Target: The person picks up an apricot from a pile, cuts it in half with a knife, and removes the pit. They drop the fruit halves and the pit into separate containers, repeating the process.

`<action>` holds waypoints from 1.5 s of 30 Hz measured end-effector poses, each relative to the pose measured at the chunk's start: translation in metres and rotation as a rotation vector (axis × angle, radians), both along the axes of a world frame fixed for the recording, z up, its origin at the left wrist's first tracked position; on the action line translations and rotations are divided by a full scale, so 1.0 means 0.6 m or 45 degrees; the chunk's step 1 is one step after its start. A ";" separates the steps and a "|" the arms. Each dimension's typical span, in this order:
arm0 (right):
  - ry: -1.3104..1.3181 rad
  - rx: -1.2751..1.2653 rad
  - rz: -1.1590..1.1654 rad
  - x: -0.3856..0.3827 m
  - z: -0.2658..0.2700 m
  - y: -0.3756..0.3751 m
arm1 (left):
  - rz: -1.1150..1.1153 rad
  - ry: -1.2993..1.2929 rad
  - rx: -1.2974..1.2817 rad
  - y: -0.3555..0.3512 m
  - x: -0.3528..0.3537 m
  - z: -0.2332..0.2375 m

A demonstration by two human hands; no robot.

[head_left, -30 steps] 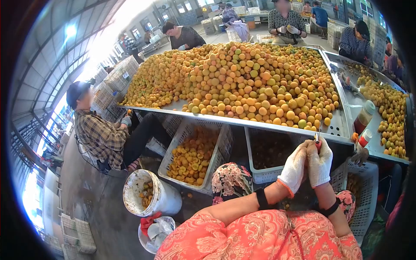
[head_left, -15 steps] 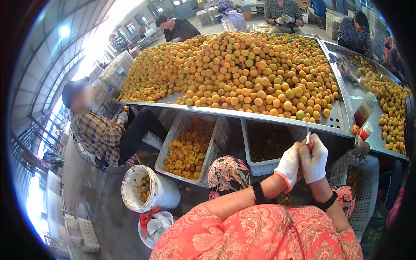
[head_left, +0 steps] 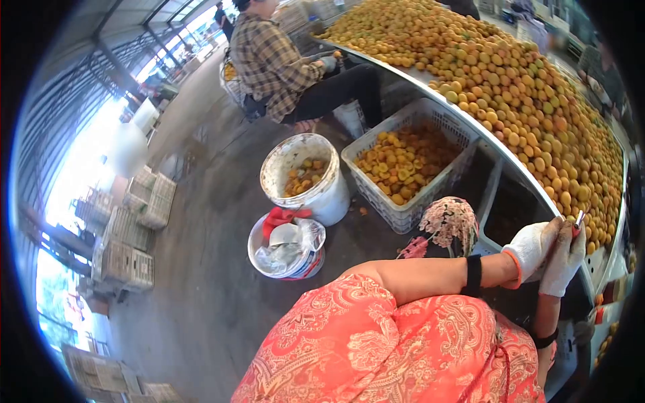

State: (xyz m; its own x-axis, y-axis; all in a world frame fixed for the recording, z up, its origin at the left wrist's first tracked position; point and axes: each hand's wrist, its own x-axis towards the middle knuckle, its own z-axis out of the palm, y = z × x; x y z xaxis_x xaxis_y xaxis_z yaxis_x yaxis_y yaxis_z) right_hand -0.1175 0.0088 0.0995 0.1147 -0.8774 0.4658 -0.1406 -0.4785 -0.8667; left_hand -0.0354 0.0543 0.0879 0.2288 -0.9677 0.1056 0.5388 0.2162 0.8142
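Observation:
My right hand [head_left: 566, 263], in a white work glove with stained fingertips, is closed round a small knife [head_left: 579, 220] with a red handle; its short metal blade points up. My left hand [head_left: 534, 246], in a white glove with an orange cuff, is closed and pressed against the right one. Whatever its fingers hold is hidden. Both hands are above my lap, just in front of the metal table edge [head_left: 497, 138]. Beyond them lies a large heap of whole apricots [head_left: 517, 87].
Under the table is a plastic crate [head_left: 396, 211] of halved apricots. A white bucket [head_left: 336, 201] with fruit stands beside it, near a smaller bucket [head_left: 285, 272] holding plastic bags and red cloth. A co-worker in a checked shirt [head_left: 269, 60] sits beyond. Stacked crates [head_left: 127, 258] stand left.
My view has swung left and down, so the buckets and floor now fill the middle and the hands appear farther right. Both hands stay together, the knife still in the right one.

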 end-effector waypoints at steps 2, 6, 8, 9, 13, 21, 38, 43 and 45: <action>0.069 -0.085 0.054 0.021 0.012 0.023 | -0.156 0.404 0.281 0.014 0.021 0.014; 0.341 -0.291 0.094 0.042 0.019 0.047 | -0.100 0.585 0.235 0.038 0.039 0.009; 0.236 -0.370 0.134 0.064 0.024 0.063 | -0.150 0.642 0.270 0.030 0.046 -0.013; 0.284 -0.434 0.160 0.068 0.031 0.067 | -0.157 0.662 0.302 0.037 0.047 -0.005; 0.456 -0.521 0.186 0.066 0.047 0.086 | -0.239 0.518 0.602 0.092 0.068 0.052; 0.555 -0.682 0.248 0.033 0.045 0.080 | -0.629 0.451 0.897 0.069 0.051 -0.015; 0.310 -0.585 0.189 -0.031 0.052 0.056 | -0.689 0.167 0.825 0.077 0.039 0.038; 0.014 -0.222 0.190 -0.054 0.032 0.057 | -0.789 0.127 0.517 0.064 0.046 0.035; -0.336 0.168 0.323 -0.058 0.035 0.056 | -0.826 0.071 0.496 0.062 0.038 0.045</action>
State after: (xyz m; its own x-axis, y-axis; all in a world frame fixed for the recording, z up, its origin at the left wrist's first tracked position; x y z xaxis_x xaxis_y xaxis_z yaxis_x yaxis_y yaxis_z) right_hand -0.1525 0.0422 0.1203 0.2272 -0.8909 0.3933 0.2039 -0.3514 -0.9137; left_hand -0.0128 0.0917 0.1149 -0.4037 -0.8752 -0.2665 0.5024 -0.4556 0.7349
